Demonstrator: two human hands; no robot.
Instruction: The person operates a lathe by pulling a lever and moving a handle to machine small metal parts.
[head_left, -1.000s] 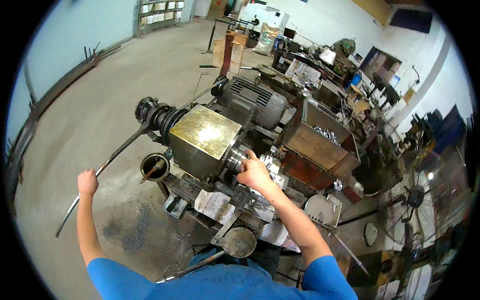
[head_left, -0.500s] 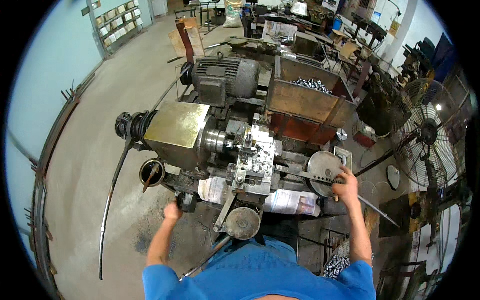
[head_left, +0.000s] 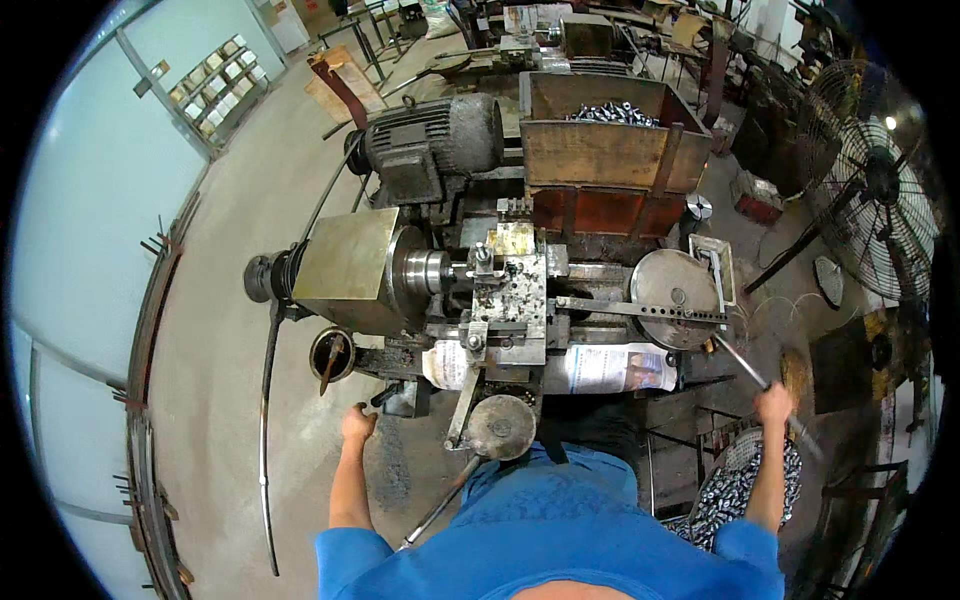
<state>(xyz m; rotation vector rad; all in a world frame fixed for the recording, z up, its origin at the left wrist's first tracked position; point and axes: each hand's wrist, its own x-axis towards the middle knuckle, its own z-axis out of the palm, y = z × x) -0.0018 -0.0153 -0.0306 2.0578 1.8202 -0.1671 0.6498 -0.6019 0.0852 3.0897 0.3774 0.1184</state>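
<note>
My right hand (head_left: 773, 403) is closed round a long metal lever bar (head_left: 742, 366) that slants out from the round plate (head_left: 674, 285) at the right of the lathe. Low on the left, my left hand (head_left: 358, 422) has its fingers curled, just short of a black handle (head_left: 384, 396) on a small box; nothing shows in it. Between the hands lies the lathe's tool slide (head_left: 512, 305), strewn with metal chips. Its chuck (head_left: 428, 271) faces the slide from the left. A flat bar with holes (head_left: 640, 309) links the slide to the round plate.
A pot with a brush (head_left: 331, 358) is left of the lathe. Behind stand a motor (head_left: 430, 150) and a steel bin of metal parts (head_left: 612, 150). A basket of parts (head_left: 745, 485) sits by my right arm, a fan (head_left: 880, 180) at far right. A long rod (head_left: 265, 440) slants at left.
My right hand has left the perforated bar by the round plate and moved right and nearer, onto the lever bar. My left hand has come slightly away from the black handle. The view has shifted.
</note>
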